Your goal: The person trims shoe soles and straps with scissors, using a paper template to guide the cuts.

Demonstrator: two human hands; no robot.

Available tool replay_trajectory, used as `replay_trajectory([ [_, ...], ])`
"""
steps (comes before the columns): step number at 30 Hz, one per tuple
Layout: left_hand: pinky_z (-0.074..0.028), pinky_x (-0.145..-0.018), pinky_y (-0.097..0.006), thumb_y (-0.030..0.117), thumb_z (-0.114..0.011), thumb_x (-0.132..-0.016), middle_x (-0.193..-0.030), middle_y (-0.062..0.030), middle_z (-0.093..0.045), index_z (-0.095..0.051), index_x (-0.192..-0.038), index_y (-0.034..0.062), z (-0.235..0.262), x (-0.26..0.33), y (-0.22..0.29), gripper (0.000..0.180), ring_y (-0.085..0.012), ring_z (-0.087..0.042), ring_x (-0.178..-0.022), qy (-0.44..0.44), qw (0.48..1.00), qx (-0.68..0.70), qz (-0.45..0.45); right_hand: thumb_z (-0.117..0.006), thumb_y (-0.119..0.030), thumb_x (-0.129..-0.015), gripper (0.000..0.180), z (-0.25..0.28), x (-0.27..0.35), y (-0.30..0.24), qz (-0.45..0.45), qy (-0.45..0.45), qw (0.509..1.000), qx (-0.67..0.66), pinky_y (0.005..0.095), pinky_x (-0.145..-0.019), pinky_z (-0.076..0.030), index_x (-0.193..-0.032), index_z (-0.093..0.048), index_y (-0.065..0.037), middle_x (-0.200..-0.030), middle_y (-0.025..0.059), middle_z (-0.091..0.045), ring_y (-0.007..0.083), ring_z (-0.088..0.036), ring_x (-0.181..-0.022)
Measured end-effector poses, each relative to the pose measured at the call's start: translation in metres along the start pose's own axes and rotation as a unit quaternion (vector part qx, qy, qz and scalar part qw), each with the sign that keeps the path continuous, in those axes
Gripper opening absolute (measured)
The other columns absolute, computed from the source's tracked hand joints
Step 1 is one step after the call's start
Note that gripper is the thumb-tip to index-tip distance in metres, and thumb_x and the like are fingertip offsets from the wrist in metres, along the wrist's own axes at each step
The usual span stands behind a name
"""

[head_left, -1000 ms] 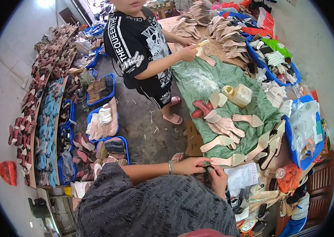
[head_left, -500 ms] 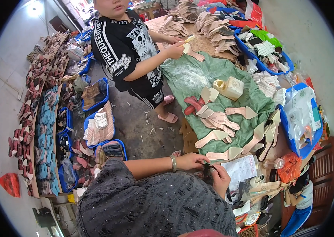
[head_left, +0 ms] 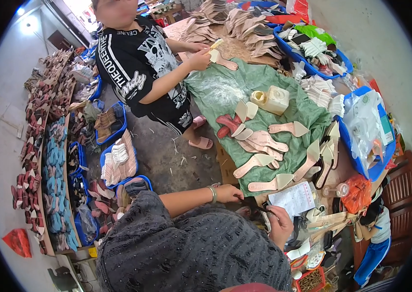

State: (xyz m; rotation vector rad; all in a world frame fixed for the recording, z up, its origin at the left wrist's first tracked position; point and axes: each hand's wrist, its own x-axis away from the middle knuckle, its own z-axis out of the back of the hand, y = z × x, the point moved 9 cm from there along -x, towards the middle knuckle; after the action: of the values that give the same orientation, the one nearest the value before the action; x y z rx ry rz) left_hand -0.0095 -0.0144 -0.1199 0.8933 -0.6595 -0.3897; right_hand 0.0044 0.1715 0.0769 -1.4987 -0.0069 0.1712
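Between my two hands, just off the near edge of the table, is a small dark flexible piece, partly hidden and too dark to name exactly. My left hand, with a bangle at its wrist, pinches one end. The fingers of my right hand are closed on the other end. Closest to my left hand on the green cloth lies a pale pink insole with a cream pointed toe piece. Beside my right hand a sheet of paper rests on the table.
Several more insoles and a glue container stand on the cloth. Across the table a person holds an insole and a yellowish tool. Blue baskets line the right side. Another person is at the lower right, near a wooden chair.
My hands have moved apart, drawing the dark piece out between them. The whole view has shifted slightly. The person across the table still holds the insole and tool.
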Motion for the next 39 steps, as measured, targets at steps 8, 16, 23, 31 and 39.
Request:
replay_trajectory([
  [8,-0.048,-0.073,-0.039,0.018,-0.057,-0.078,-0.090,-0.0066,-0.068,-0.067,-0.097,0.0182,0.003,-0.009,-0.070,0.021,-0.0259,-0.064,-0.086,0.012,0.978,-0.154,0.138,-0.054,0.009,-0.073,0.019,0.005,0.010,-0.016,0.045,-0.061,0.997,0.017,0.0295,-0.080,-0.048,-0.088,-0.065,0.004,-0.091,0.0148,-0.067,0.0225,-0.064,-0.086],
  [16,-0.049,-0.082,-0.038,0.015,-0.060,-0.076,-0.098,-0.0088,-0.067,-0.068,-0.100,0.0175,0.005,-0.008,-0.112,0.025,-0.0276,-0.062,-0.096,-0.019,0.961,-0.184,0.204,-0.053,0.011,-0.072,0.020,0.009,0.013,-0.027,0.088,-0.082,0.993,0.014,0.0284,-0.076,-0.048,-0.088,-0.064,0.004,-0.089,0.0158,-0.067,0.0223,-0.064,-0.082],
  [23,-0.048,-0.084,-0.038,0.012,-0.057,-0.076,-0.103,-0.0099,-0.066,-0.067,-0.105,0.0172,-0.006,-0.005,-0.107,0.031,-0.0288,-0.060,-0.099,-0.060,0.955,-0.181,0.226,-0.055,0.008,-0.067,0.024,0.012,0.014,-0.022,0.055,-0.069,0.996,-0.003,0.0295,-0.078,-0.048,-0.087,-0.066,0.003,-0.091,0.0135,-0.068,0.0237,-0.065,-0.084],
  [31,-0.044,-0.086,-0.040,0.013,-0.056,-0.080,-0.114,-0.0134,-0.053,-0.054,-0.113,0.0072,0.052,-0.017,-0.042,0.034,-0.0325,-0.052,-0.107,0.287,0.938,-0.170,0.092,-0.053,0.010,-0.075,0.020,0.010,0.011,-0.014,0.032,-0.052,0.998,-0.009,0.0301,-0.079,-0.048,-0.090,-0.065,0.004,-0.089,0.0151,-0.067,0.0227,-0.064,-0.085],
  [39,-0.039,-0.095,-0.041,0.016,-0.064,-0.076,-0.121,-0.0161,-0.046,-0.037,-0.131,0.0039,0.050,-0.070,-0.040,0.063,-0.0332,-0.045,-0.114,0.289,0.929,-0.194,0.128,-0.055,0.008,-0.076,0.018,-0.003,0.015,-0.007,0.036,-0.074,0.997,0.010,0.0288,-0.078,-0.048,-0.090,-0.065,0.004,-0.088,0.0132,-0.068,0.0213,-0.064,-0.084],
])
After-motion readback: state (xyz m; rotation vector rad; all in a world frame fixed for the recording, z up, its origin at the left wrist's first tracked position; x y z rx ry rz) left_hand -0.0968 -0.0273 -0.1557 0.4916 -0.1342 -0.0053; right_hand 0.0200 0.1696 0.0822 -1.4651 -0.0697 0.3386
